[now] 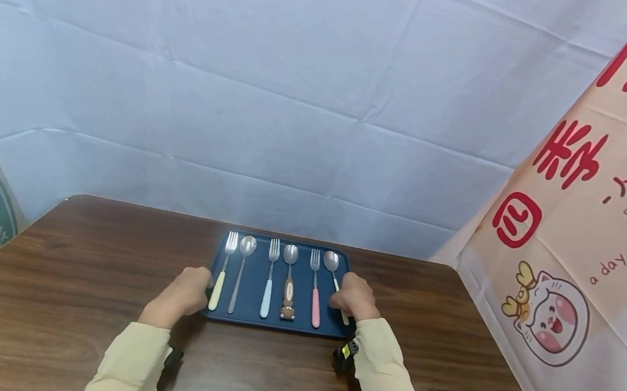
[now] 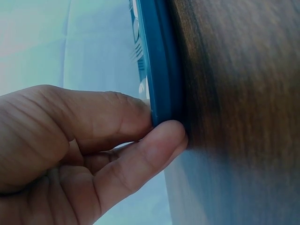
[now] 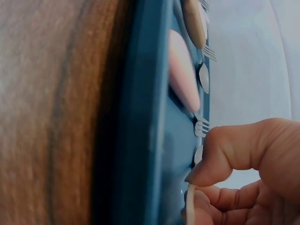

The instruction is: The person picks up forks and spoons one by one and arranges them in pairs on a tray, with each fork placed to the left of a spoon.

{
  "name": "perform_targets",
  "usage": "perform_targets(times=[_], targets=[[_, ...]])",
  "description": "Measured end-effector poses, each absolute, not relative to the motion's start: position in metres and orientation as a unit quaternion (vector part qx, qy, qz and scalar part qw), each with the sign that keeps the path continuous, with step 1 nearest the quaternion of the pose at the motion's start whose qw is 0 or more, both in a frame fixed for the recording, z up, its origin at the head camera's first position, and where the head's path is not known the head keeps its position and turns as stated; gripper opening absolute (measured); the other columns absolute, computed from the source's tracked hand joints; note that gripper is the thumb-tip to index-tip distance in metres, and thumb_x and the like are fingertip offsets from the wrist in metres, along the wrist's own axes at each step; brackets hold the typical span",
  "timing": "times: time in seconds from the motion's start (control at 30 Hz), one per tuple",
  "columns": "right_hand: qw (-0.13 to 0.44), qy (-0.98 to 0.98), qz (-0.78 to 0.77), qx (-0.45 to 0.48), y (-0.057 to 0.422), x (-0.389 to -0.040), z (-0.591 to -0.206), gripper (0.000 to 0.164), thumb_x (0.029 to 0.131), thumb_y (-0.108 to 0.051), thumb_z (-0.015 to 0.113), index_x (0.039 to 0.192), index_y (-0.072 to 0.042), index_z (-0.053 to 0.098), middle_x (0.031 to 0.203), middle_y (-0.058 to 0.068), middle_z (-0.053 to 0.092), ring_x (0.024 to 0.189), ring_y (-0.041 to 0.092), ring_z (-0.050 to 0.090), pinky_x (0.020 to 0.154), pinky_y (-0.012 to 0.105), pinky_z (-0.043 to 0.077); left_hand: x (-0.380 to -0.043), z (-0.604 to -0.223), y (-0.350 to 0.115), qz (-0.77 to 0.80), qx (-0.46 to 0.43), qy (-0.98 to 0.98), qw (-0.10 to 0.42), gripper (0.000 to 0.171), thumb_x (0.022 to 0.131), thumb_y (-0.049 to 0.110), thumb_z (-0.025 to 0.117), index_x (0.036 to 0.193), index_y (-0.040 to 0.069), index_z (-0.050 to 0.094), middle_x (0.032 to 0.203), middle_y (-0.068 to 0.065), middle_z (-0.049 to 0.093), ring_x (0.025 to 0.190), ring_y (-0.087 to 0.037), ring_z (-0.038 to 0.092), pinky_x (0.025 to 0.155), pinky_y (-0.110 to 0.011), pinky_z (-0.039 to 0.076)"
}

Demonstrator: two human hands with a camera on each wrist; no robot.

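A dark blue tray (image 1: 253, 280) lies on the table with forks and spoons in a row. My left hand (image 1: 187, 290) pinches its left edge; in the left wrist view the thumb is on the rim (image 2: 164, 70) and a finger reaches underneath. My right hand (image 1: 354, 296) is at the tray's right end, pinching the pale handle of a spoon (image 1: 331, 261) between thumb and finger, as the right wrist view shows. Left of that spoon is a pink-handled fork (image 1: 315, 306). Beyond it lie a brown bear-handled spoon (image 1: 288, 298), a light-blue-handled fork (image 1: 266, 299), a plain metal spoon (image 1: 247, 245) and a yellow-handled fork (image 1: 217, 292).
The brown wooden table (image 1: 93, 252) extends around the tray on all sides. White cloth (image 1: 244, 92) hangs behind its far edge. A printed cloth (image 1: 564, 240) hangs along the right side. A dark wrist device (image 1: 344, 354) sits by the right sleeve.
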State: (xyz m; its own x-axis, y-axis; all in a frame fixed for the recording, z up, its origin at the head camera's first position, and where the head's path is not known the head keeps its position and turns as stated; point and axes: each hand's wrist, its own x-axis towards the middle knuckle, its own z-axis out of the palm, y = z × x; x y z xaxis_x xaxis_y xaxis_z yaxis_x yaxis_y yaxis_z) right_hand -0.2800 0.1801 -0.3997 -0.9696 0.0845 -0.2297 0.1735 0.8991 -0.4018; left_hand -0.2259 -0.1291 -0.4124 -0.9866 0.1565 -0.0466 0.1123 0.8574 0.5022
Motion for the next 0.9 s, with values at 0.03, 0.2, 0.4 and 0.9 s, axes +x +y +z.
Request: perform_targets(times=[0.03,0.2,0.4,0.9], targets=[[0.103,0.968,-0.216,0.068,0.1795,-0.2802,-0.4003,0.019,0.074,-0.005,0.071,0.083,0.003,0.057,0.069,0.013,0.05,0.056,0.023,0.054,0.047,0.029,0.044,-0.2259,-0.4125,-0.1291,0.258,0.071,0.963,0.044,0.036,0.071,-0.018,0.045,0.06,0.012,0.029,0.058,0.001,0.02,0.05,-0.012,0.021,0.046,-0.025,0.024],[0.098,0.965,-0.23,0.076,0.1759,-0.2804,-0.4037,0.022,0.074,-0.004,0.072,0.088,0.006,0.058,0.067,0.013,0.05,0.052,0.022,0.053,0.045,0.027,0.043,-0.2262,-0.4119,-0.1292,0.26,0.078,0.961,0.045,0.035,0.071,-0.018,0.046,0.06,0.012,0.03,0.059,0.0,0.02,0.05,-0.012,0.022,0.047,-0.026,0.023],[0.101,0.965,-0.231,0.07,0.1721,-0.28,-0.4077,0.032,0.073,-0.004,0.073,0.096,0.01,0.056,0.071,0.015,0.053,0.049,0.019,0.053,0.043,0.025,0.044,-0.2249,-0.4104,-0.132,0.256,0.074,0.963,0.049,0.026,0.07,-0.018,0.049,0.062,0.006,0.044,0.061,-0.001,0.028,0.052,-0.014,0.03,0.048,-0.027,0.028],[0.099,0.965,-0.229,0.077,0.1728,-0.281,-0.4071,0.03,0.074,-0.003,0.073,0.095,0.011,0.056,0.072,0.016,0.054,0.049,0.019,0.055,0.044,0.025,0.046,-0.2278,-0.4101,-0.1333,0.253,0.075,0.963,0.057,0.03,0.071,-0.016,0.055,0.1,-0.013,0.061,0.101,-0.023,0.06,0.072,-0.023,0.05,0.064,-0.036,0.046]])
